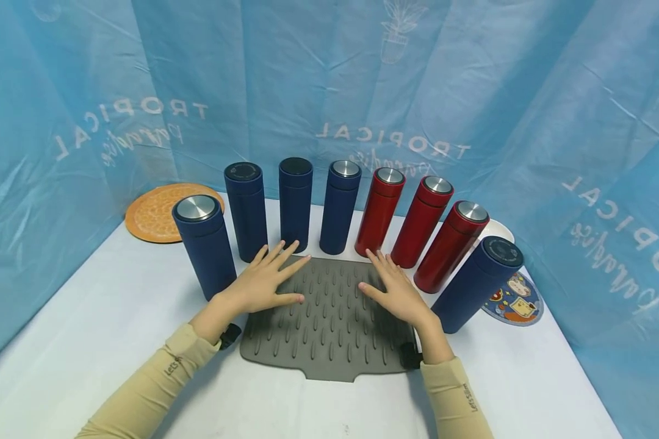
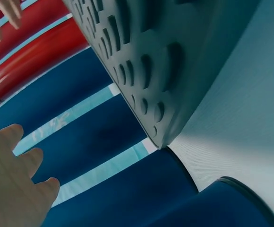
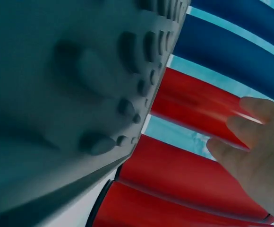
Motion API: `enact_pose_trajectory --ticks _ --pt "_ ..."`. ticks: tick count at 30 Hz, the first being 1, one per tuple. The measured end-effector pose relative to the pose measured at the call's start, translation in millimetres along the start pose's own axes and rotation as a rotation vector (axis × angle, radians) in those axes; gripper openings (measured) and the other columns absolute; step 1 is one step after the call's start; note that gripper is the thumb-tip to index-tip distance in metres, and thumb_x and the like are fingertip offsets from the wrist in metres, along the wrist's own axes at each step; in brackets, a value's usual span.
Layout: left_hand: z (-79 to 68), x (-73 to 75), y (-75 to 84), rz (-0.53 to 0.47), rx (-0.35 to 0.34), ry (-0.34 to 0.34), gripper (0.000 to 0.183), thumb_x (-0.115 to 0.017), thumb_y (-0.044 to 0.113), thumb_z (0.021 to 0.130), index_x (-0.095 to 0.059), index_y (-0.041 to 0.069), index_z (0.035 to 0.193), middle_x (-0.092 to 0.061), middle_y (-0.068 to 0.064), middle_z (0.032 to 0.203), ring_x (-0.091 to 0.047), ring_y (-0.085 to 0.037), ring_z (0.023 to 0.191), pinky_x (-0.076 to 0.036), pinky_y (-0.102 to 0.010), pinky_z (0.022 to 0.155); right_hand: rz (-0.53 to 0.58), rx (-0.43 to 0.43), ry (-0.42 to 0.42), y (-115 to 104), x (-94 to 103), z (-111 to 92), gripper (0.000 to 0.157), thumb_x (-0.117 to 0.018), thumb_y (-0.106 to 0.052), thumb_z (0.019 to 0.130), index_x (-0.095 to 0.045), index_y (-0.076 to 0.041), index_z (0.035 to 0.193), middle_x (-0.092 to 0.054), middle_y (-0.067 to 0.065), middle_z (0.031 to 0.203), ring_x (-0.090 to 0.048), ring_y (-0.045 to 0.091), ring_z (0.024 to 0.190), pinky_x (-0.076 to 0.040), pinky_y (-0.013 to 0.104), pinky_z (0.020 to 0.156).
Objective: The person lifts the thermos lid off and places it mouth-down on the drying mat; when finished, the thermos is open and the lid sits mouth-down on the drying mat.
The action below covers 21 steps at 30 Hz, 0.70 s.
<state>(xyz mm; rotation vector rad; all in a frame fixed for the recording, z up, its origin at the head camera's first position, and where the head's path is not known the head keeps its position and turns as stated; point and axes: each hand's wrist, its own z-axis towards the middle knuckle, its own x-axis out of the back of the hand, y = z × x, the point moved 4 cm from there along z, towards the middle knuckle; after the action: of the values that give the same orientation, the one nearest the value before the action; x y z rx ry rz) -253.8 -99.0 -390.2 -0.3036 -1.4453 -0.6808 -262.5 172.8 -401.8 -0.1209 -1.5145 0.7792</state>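
Flasks (image 1: pixel 295 210), five blue, three red, one mat (image 1: pixel 329 329), two hands (image 1: pixel 259 285) (image 1: pixel 402 297)

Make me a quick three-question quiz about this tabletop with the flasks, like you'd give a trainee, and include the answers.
1. How many red flasks does the head view show?
2. True or false: the left hand grips a red flask.
3. Which mat spans the gap between the left hand and right hand? A) orange-slice mat B) grey ridged mat C) round cartoon mat

Key:
1. Three.
2. False; its fingers are spread and hold nothing.
3. B.
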Motion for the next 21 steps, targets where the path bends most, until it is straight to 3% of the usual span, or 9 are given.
enact_pose_trajectory --ticks 6,11,15,21 --pt "-0.4 4.8 -1.0 -0.056 0.0 0.046 0.08 -0.049 0.06 0.086 -0.015 0.025 0.149 -0.002 -0.011 0.155 0.0 -0.032 0.141 -0.002 -0.054 0.111 0.224 -0.052 -0.013 10 -0.9 2 0.072 -0.052 -0.051 0.088 -0.014 -0.036 0.147 -0.015 0.004 0.154 -0.007 0.029 0.141 -0.015 0.068 0.101" --pt "-1.6 18.6 5.6 -0.1 -0.054 0.156 0.08 -0.056 0.054 0.085 -0.015 0.026 0.149 -0.001 -0.01 0.155 -0.006 -0.03 0.141 -0.01 -0.052 0.111 0.286 -0.098 -0.003 23 1.1 1 0.07 -0.057 -0.041 0.089 -0.019 -0.034 0.147 -0.025 0.005 0.151 -0.02 0.028 0.139 -0.022 0.064 0.102" --pt "-7.3 37.9 11.9 -0.1 -0.148 0.343 0.077 -0.054 0.056 0.085 -0.021 0.025 0.148 -0.007 -0.009 0.155 -0.013 -0.029 0.141 -0.021 -0.054 0.108 0.266 -0.094 0.009 29 1.1 0 0.067 -0.061 -0.024 0.088 -0.028 -0.02 0.146 -0.037 0.016 0.143 -0.036 0.035 0.13 -0.033 0.06 0.097" --pt "-23.9 73.5 18.3 -0.006 -0.341 0.789 0.061 -0.046 0.052 0.091 -0.041 0.017 0.141 -0.033 -0.016 0.146 -0.028 -0.037 0.134 -0.027 -0.052 0.106 0.171 -0.092 0.046 34 -0.5 0 0.057 -0.067 -0.011 0.083 -0.045 -0.005 0.135 -0.052 0.02 0.128 -0.053 0.037 0.112 -0.045 0.053 0.089"
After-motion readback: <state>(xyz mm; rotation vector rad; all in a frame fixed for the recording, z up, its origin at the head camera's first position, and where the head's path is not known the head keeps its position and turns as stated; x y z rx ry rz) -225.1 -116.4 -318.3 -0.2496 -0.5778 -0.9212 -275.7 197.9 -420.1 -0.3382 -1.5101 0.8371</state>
